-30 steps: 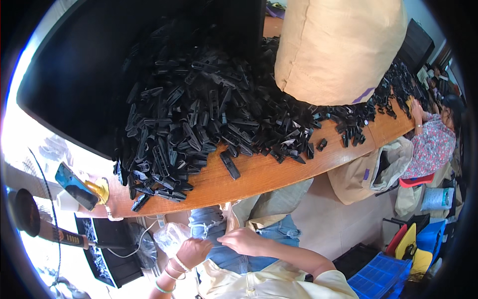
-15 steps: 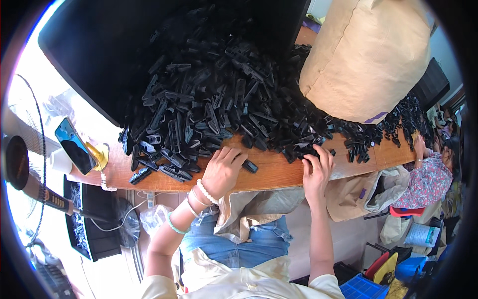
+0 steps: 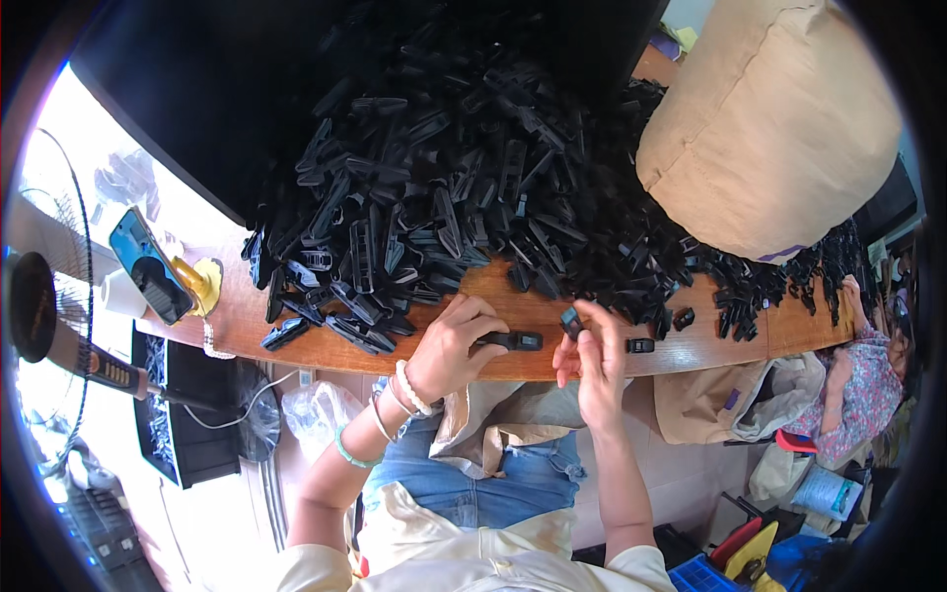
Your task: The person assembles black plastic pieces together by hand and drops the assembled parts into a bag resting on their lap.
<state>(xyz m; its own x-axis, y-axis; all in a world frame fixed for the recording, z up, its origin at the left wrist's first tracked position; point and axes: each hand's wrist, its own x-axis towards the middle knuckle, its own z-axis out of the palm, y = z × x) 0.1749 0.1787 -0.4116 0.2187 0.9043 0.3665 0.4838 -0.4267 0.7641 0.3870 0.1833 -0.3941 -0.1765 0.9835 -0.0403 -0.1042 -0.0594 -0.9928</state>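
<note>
My left hand (image 3: 462, 333), with bracelets at its wrist, is closed on a long black plastic clip (image 3: 521, 340) just over the table's front edge. The clip's free end points right, towards my other hand. Between thumb and fingers, my right hand (image 3: 594, 360) pinches a small black plastic part (image 3: 570, 322). The two pieces are apart. Beyond both hands rises a big heap of black clips (image 3: 424, 197). To the right of my right hand, another small black part (image 3: 640, 346) lies on the wooden table (image 3: 434, 367).
A large tan sack (image 3: 769, 138) stands at the right of the heap. On the left are a phone (image 3: 150, 266) on a yellow stand, a fan (image 3: 39, 306) and a black crate (image 3: 197, 434). Another person (image 3: 863, 385) sits farther right, by an open sack (image 3: 710, 400).
My left hand has drawn the long clip inward and turned it sideways. My right hand has moved left from the pile with a small part in its fingers. The view has shifted slightly.
</note>
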